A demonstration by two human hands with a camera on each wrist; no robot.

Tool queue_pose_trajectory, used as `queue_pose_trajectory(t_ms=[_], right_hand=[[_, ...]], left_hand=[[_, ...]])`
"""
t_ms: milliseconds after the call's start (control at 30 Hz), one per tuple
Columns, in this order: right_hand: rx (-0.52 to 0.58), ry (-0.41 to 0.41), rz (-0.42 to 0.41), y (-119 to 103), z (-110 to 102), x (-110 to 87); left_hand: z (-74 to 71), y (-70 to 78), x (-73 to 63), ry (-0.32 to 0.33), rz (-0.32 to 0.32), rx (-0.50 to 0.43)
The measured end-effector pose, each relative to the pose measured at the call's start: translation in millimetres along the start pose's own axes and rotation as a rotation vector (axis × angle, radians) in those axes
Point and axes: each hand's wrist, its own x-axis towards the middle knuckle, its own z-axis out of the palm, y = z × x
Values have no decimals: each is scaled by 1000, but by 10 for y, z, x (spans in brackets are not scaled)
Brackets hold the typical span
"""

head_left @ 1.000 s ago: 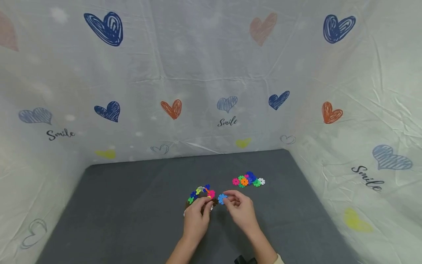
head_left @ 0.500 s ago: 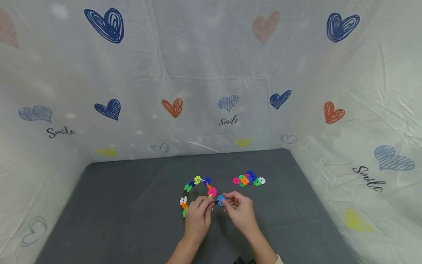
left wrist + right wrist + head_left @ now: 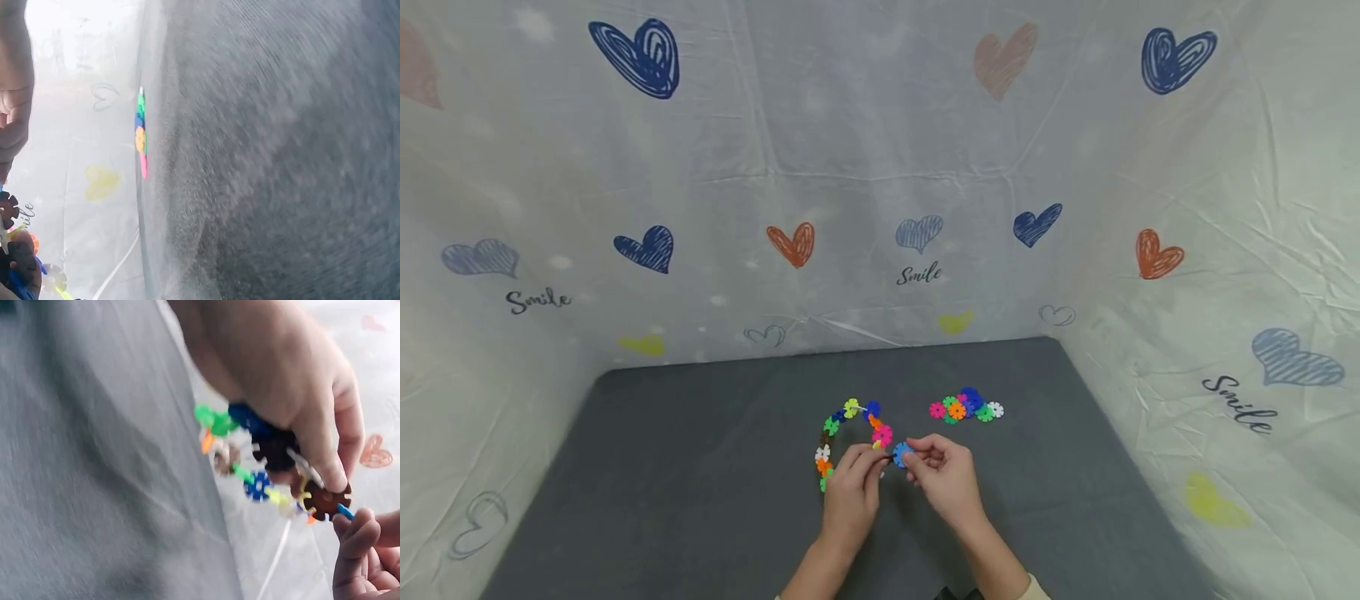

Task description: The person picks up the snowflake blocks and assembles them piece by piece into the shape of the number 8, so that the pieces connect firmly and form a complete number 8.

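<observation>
My left hand pinches a brown notched plastic disc between thumb and fingers. That disc belongs to a chain of multicoloured interlocking discs, which curves in a loop behind and left of the hand. Part of the chain is covered by the left hand. Just to the right, my right hand pinches a light blue disc of the same kind. In the right wrist view the blue disc's edge meets the brown disc's notched rim. A white disc sits beside the brown one, near the left thumb.
A small pile of loose discs in pink, orange, green, blue and white lies on the dark grey table, beyond the right hand. A pale cloth printed with hearts hangs around the back and sides.
The blue disc in my right hand has moved left against the brown disc. The chain has swung out from behind my left hand and now shows as a wider loop.
</observation>
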Motion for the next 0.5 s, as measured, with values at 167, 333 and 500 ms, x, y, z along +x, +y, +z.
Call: queue_pose_trajectory(t_ms=[167,333,500], right_hand=[[15,7,26,-33,20,-3],[-32,-21,58,-84,8,6],[-34,-35,42,-35,-21,40]], left_hand=[[18,2,-14,26,-2,-18],[11,38,-22,-2,-11,34],[5,77,-4,-18,-72,48]])
